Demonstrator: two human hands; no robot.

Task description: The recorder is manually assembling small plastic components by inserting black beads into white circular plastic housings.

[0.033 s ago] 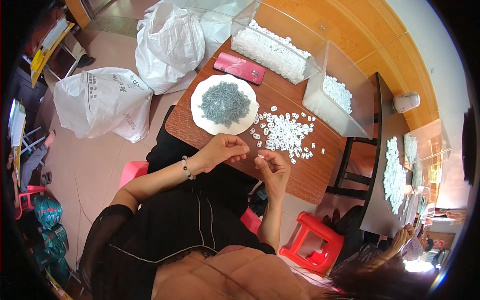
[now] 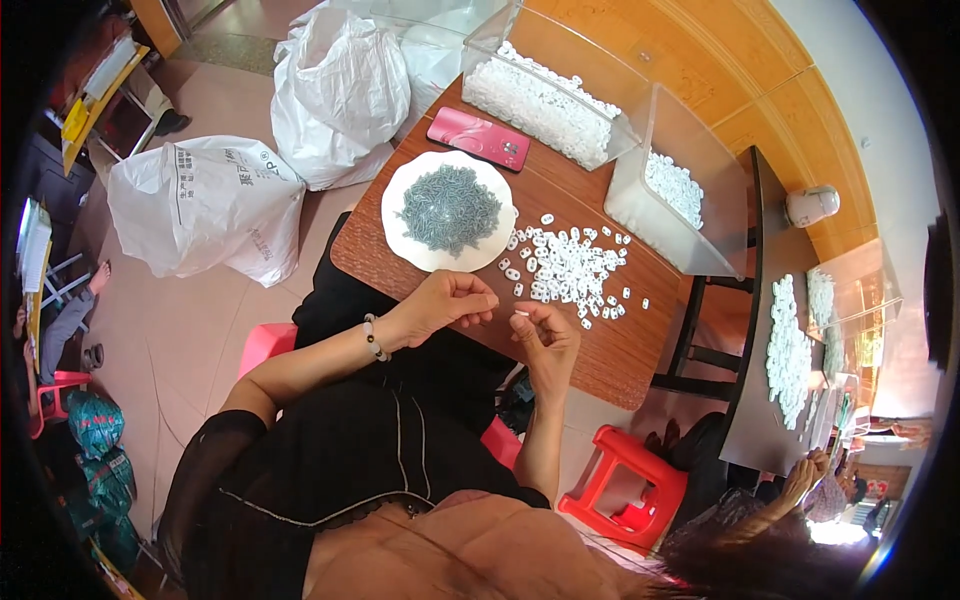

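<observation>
My left hand (image 2: 452,304), a beaded bracelet on its wrist, is closed in a pinch above the table's near edge. Whatever lies between its fingertips is too small to make out. Facing it a short gap away, my right hand (image 2: 546,335) pinches a small white plastic piece (image 2: 521,313) between thumb and forefinger. Beyond my left hand is a scalloped white plate (image 2: 399,232) heaped with thin grey screw-like pieces (image 2: 452,208). A loose spread of small white two-holed plastic pieces (image 2: 575,265) covers the brown table (image 2: 612,365) beyond my right hand.
Two clear bins (image 2: 545,110) (image 2: 650,195) of white pieces stand at the table's far side, near a pink phone (image 2: 478,137). White sacks (image 2: 205,208) stand on the floor at left. A red stool (image 2: 625,485) and a dark side table (image 2: 750,420) are at right, with another person's hands (image 2: 803,478).
</observation>
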